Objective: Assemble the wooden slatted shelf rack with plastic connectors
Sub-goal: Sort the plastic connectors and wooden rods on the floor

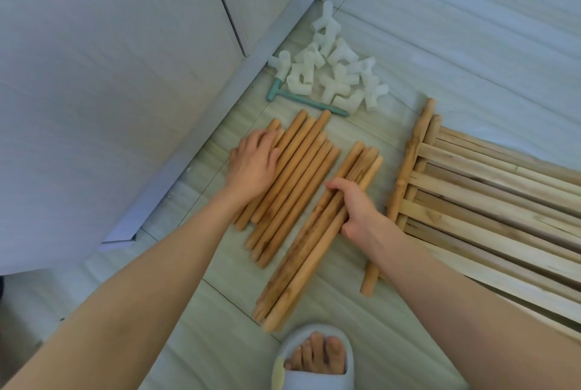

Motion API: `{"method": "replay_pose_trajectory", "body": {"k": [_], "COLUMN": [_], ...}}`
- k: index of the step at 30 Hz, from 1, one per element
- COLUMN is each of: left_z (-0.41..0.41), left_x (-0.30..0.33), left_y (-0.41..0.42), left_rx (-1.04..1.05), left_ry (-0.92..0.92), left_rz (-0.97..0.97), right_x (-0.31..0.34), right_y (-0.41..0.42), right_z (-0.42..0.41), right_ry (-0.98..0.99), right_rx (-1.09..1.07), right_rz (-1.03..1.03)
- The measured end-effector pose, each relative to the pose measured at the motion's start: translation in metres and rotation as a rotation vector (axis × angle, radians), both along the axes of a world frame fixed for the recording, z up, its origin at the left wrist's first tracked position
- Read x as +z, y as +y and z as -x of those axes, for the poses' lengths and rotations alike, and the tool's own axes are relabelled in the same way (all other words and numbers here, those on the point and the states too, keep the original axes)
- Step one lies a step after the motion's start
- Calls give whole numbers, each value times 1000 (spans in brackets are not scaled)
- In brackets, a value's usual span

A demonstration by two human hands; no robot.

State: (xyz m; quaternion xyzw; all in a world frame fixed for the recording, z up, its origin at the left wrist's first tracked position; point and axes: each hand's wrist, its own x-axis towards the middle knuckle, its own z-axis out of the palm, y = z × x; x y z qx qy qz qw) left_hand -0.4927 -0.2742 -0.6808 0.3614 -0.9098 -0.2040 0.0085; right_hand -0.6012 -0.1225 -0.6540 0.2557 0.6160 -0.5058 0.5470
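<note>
Several short wooden dowels (292, 182) lie side by side on the floor. My left hand (253, 163) rests flat on their left side. A bundle of longer dowels (301, 251) lies to their right, and my right hand (355, 207) grips it near the middle with curled fingers. A pile of white plastic connectors (336, 72) sits beyond the dowels. Stacked slatted shelf panels (490, 207) lie at the right.
A teal plastic mallet (301, 100) lies between the connectors and the dowels. A white cabinet (110, 75) and its baseboard run along the left. My foot in a pale slipper (317, 358) is at the bottom. Pale floor shows around the parts.
</note>
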Motion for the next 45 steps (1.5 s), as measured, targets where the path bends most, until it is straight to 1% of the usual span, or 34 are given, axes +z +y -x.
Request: {"method": "replay_pose_trajectory", "body": {"k": [4, 6, 10, 15, 17, 18, 19, 22, 23, 24, 25, 28, 30, 32, 35, 37, 39, 42, 45], "left_z": [60, 86, 108, 78, 57, 46, 34, -8, -22, -35, -45, -54, -49, -41, -33, -33, -36, -40, -43], "left_x": [0, -2, -6, -3, 0, 1, 2, 2, 2, 2, 1, -6, -11, -13, -17, -21, -25, -26, -24], "left_y": [-3, -1, -1, -7, -11, -13, -15, -20, -19, -15, -10, 10, 20, 29, 43, 52, 54, 45, 36], "left_rx": [-294, -383, -431, -453, -391, -317, -219, 105, 163, 178, 162, 105, 109, 99, 14, -39, -50, -42, -42], "left_ry": [-79, -134, -207, -144, -105, -88, -66, 9, 1, -31, -77, -213, -252, -266, -300, -346, -378, -385, -385], "left_rz": [95, 123, 173, 186, 207, 201, 159, -71, -138, -184, -202, -179, -139, -62, 54, 76, 82, 88, 90], "right_x": [-1, 0, -2, -7, -8, -9, -9, -7, -7, -7, -8, -10, -9, -6, 0, 2, 3, 1, -4], "right_y": [13, 16, 14, 5, -3, -7, -12, -23, -24, -22, -19, -6, 0, 2, 2, 1, -1, -6, -5], "right_z": [16, 20, 21, 16, 13, 12, 10, 9, 9, 9, 9, 11, 14, 14, 10, 9, 6, -3, -15], "right_ry": [57, 53, 30, 66, 115, 139, 156, 185, 206, 236, 271, 356, 396, 385, 306, 259, 236, 255, 379], "right_rx": [-27, -35, -64, -101, -89, -72, -51, 15, 36, 58, 84, 156, 171, 187, 229, 221, 235, 300, 419], "right_rz": [-57, -48, -24, -82, -108, -109, -106, -98, -116, -146, -183, -279, -301, -283, -267, -254, -229, -152, -186]}}
